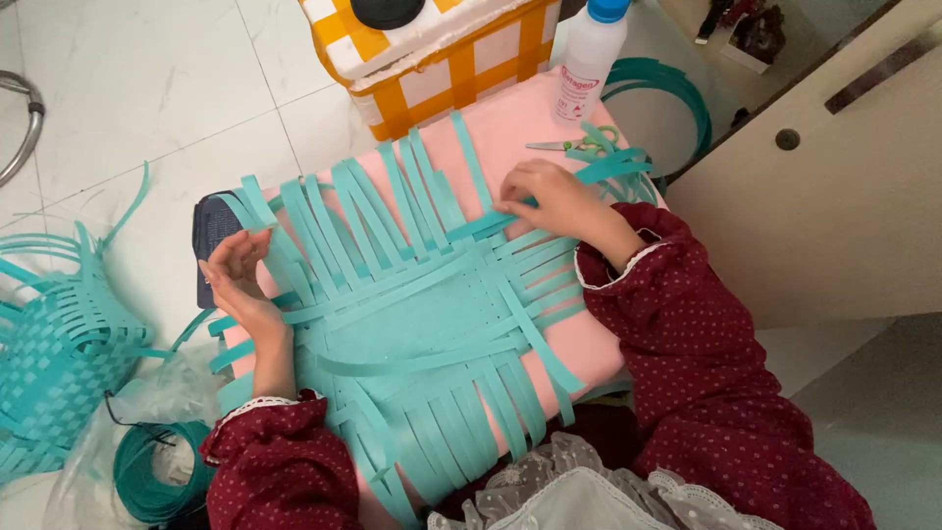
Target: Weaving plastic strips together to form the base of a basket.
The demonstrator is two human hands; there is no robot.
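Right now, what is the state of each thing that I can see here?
Strips: partly woven, ends loose.
Bottle: upright, capped.
Scissors: lying flat.
Basket: woven, strip ends loose.
Left hand: open, on strips.
Right hand: pinching a strip.

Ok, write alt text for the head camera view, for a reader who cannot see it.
Two hands weave flat teal strips over a pink board: the right hand pinches a strip at the far edge, the left hand rests open on the left side. Scissors, a white bottle and a half-woven teal basket lie around.
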